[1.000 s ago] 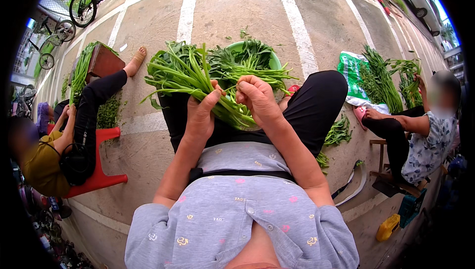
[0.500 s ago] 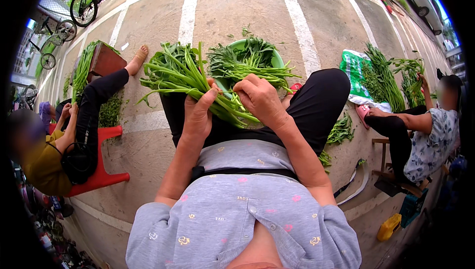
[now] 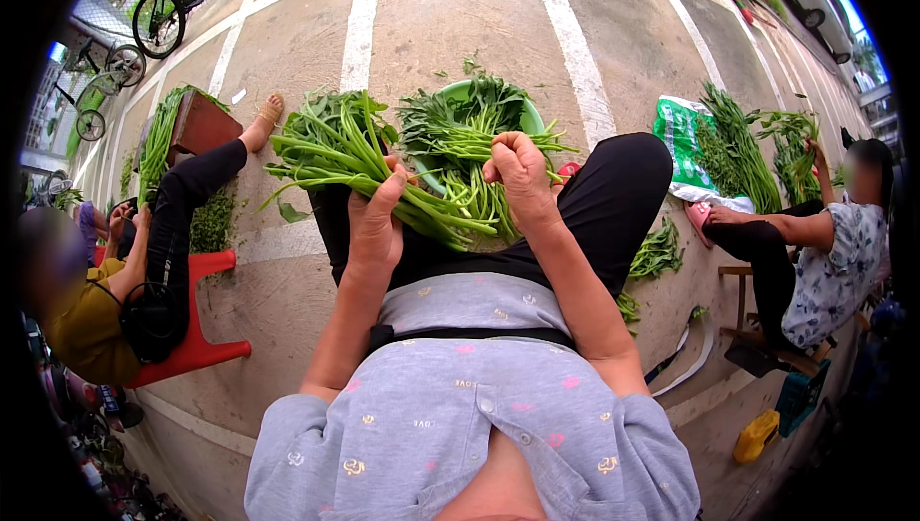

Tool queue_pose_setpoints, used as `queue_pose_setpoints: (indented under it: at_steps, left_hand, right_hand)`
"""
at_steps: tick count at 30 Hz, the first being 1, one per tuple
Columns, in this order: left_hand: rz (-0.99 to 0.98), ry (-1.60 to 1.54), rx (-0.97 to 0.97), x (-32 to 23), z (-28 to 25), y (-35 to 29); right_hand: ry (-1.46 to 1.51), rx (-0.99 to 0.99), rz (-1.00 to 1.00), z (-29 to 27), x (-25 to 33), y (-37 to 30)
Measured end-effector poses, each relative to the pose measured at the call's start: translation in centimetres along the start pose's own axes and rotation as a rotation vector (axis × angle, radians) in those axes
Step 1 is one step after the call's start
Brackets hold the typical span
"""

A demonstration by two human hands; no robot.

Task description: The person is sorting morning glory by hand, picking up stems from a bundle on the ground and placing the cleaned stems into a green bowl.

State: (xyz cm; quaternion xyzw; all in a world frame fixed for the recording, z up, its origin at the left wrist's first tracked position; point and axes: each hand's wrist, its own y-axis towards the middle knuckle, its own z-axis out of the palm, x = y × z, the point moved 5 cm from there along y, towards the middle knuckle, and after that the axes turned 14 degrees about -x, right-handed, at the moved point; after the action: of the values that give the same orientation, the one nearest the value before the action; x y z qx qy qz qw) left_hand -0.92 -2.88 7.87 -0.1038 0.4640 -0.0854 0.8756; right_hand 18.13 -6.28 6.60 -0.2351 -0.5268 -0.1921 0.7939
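Observation:
My left hand [image 3: 379, 214] is closed around a bunch of long-stemmed leafy greens [image 3: 331, 152], held over my lap with the leaves pointing away and the cut stems toward me. To its right, my right hand [image 3: 524, 181] is raised apart from the bunch, fingers curled together; whatever they may pinch is hidden. Just beyond my knees a light green basin [image 3: 533, 118] stands on the ground, heaped with more of the same greens [image 3: 465, 123]. Some loose stems [image 3: 476, 197] lie at its near side, partly behind my right hand.
A person on a red stool [image 3: 206, 315] at left handles greens by a brown box [image 3: 203, 125]. At right, another seated person holds greens near a green-and-white sack [image 3: 682, 147]. Loose greens [image 3: 658, 251] lie beside my right leg. Bicycles [image 3: 161, 18] stand at the far left.
My right hand has moved right and away from the bunch, where its fingers were at the stems. My left hand keeps its hold, shifted slightly. The view has shifted a little.

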Motion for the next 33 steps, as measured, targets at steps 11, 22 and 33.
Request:
queue_pose_setpoints:
  at_steps: [11,22,33]
  left_hand:
    - [0.050,0.050,0.036,0.4,0.5,-0.2]
    - [0.096,0.103,0.153,-0.3,1.8,-1.0]
    - [0.055,0.128,0.153,0.3,1.7,-1.0]
  right_hand:
    - [-0.606,0.196,-0.827,3.9,4.6,-3.7]
    - [-0.790,0.183,-0.917,4.0,4.5,-4.1]
    - [-0.601,0.157,-0.498,3.3,3.1,-3.5]
